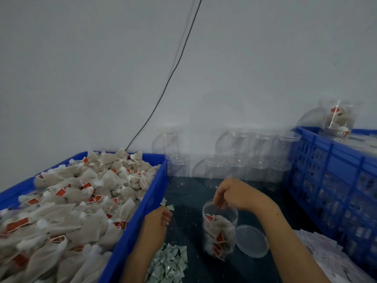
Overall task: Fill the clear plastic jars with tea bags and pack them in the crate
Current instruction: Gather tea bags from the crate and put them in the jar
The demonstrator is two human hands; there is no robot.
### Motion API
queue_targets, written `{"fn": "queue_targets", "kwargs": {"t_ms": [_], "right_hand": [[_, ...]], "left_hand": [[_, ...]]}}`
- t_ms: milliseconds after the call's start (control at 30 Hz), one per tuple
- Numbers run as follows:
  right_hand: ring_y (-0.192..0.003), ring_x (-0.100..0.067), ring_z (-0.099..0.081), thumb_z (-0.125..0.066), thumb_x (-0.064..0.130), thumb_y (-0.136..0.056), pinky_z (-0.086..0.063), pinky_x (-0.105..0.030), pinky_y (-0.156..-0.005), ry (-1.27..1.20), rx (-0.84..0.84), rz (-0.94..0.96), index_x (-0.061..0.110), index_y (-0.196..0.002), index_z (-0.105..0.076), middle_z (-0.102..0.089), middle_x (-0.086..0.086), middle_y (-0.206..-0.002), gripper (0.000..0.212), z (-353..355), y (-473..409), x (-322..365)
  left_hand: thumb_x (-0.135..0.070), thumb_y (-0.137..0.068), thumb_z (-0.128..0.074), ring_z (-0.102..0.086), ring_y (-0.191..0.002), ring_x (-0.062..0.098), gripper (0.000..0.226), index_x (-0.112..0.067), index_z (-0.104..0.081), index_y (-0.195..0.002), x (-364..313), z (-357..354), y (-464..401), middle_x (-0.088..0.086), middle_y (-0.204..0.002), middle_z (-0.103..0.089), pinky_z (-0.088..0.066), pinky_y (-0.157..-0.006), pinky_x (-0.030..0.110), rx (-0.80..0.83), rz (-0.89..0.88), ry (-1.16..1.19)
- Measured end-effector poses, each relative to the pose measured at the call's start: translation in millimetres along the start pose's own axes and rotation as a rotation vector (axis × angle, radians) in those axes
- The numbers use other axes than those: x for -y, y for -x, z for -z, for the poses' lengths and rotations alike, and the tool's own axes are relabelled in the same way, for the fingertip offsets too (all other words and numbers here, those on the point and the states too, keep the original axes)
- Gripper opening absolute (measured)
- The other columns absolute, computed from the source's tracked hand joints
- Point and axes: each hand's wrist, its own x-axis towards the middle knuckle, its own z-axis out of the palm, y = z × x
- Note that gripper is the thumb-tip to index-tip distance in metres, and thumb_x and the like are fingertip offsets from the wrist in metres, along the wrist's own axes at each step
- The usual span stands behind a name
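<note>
Filling step: right hand hovers with fingers loosely curled over the mouth of the part-full jar on the bench, grip apparently empty. Left hand looks loosely curled beside the tea bag bin, can't tell if it holds anything. Next probably more tea bags, then the lid

A plain pale grey wall fills most of what I see, bare and unpainted-looking, evenly and softly lit with a cool, bluish cast. A thin dark cable hangs down across it at a slant from the top edge to behind the work surface, with a fainter pale line running just beside it near the top. Below the wall lies a dark, blue-green tabletop, dull and flecked with small pale crumbs. The wall meets it in a straight line at the back.
</note>
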Motion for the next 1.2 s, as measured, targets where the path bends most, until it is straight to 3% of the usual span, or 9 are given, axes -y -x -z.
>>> {"fn": "queue_targets", "kwargs": {"t_ms": [167,333,467,633,833,900,1033,1133,1200], "right_hand": [[-0.09,-0.011,-0.067,-0.04,-0.01,-0.081,-0.053,-0.027,-0.089,0.09,0.017,0.099,0.013,-0.096,-0.077,-0.074,-0.001,-0.102,0.046,-22,-1,-2],[-0.075,-0.016,-0.055,-0.039,-0.01,-0.074,-0.049,-0.031,-0.079,0.243,0.107,0.15,0.006,-0.083,-0.074,-0.067,-0.003,-0.081,0.039,-34,-5,-7],[-0.09,-0.006,-0.065,-0.04,-0.008,-0.085,-0.051,-0.024,-0.086,0.03,-0.158,0.19,0.017,-0.091,-0.076,-0.072,0.007,-0.095,0.045,-24,4,-10],[-0.071,-0.01,-0.066,-0.039,-0.013,-0.089,-0.05,-0.015,-0.064,-0.461,-0.58,0.185,0.012,-0.08,-0.071,-0.071,0.001,-0.076,0.042,-19,29,-44],[-0.072,-0.024,-0.064,-0.034,-0.02,-0.084,-0.049,-0.026,-0.065,-0.646,-0.691,-0.052,0.007,-0.07,-0.069,-0.069,-0.009,-0.073,0.046,-60,42,-107],[-0.07,-0.025,-0.064,-0.034,-0.022,-0.082,-0.049,-0.027,-0.063,-0.669,-0.695,-0.105,0.006,-0.068,-0.068,-0.069,-0.009,-0.071,0.047,-76,43,-122],[-0.072,-0.025,-0.063,-0.033,-0.024,-0.076,-0.047,-0.026,-0.063,-0.679,-0.694,-0.139,0.006,-0.068,-0.068,-0.068,-0.01,-0.072,0.046,-95,42,-137],[-0.073,-0.024,-0.063,-0.034,-0.024,-0.076,-0.047,-0.024,-0.063,-0.662,-0.671,-0.125,0.006,-0.07,-0.069,-0.068,-0.008,-0.074,0.047,-100,41,-140],[-0.074,-0.023,-0.063,-0.034,-0.024,-0.076,-0.048,-0.025,-0.065,-0.655,-0.666,-0.123,0.006,-0.07,-0.069,-0.068,-0.007,-0.075,0.047,-101,43,-143]], "left_hand": [[-0.006,-0.094,-0.056,-0.049,-0.118,0.01,0.031,-0.021,-0.058,-0.121,9,-6,10,-0.005,-0.124,-0.05,-0.04,-0.098,0.02,0.194,-0.071,-0.449],[-0.029,-0.088,-0.068,-0.044,-0.122,0.016,0.036,-0.023,-0.06,-0.122,10,-9,22,-0.002,-0.126,-0.051,-0.041,-0.104,0.032,0.254,-0.051,-0.572],[-0.035,-0.082,-0.073,-0.052,-0.115,0.014,0.036,-0.025,-0.063,-0.115,7,-10,28,-0.006,-0.118,-0.06,-0.042,-0.101,0.033,0.236,-0.065,-0.611],[-0.023,-0.083,-0.074,-0.063,-0.092,0.009,0.02,-0.021,-0.066,-0.101,0,-10,31,-0.005,-0.096,-0.068,-0.051,-0.087,0.026,0.204,-0.062,-0.556],[-0.018,-0.088,-0.064,-0.066,-0.092,0.016,0.014,-0.018,-0.07,-0.1,-7,-16,29,0.0,-0.098,-0.07,-0.054,-0.087,0.032,0.179,-0.047,-0.642],[-0.019,-0.09,-0.063,-0.066,-0.09,0.014,0.01,-0.018,-0.07,-0.098,-13,-16,29,0.0,-0.098,-0.071,-0.055,-0.084,0.029,0.108,-0.038,-0.565],[-0.022,-0.081,-0.076,-0.066,-0.076,0.002,0.008,-0.024,-0.069,-0.079,-43,-13,26,-0.008,-0.08,-0.072,-0.053,-0.076,0.024,-0.171,-0.117,-0.109],[-0.021,-0.075,-0.08,-0.066,-0.075,-0.002,0.011,-0.025,-0.07,-0.071,-77,-17,20,-0.014,-0.075,-0.072,-0.048,-0.074,0.014,-0.147,-0.238,0.151],[-0.023,-0.072,-0.081,-0.064,-0.085,-0.004,0.012,-0.027,-0.071,-0.068,-94,-24,14,-0.017,-0.084,-0.071,-0.044,-0.081,0.014,-0.119,-0.296,0.15]]}}
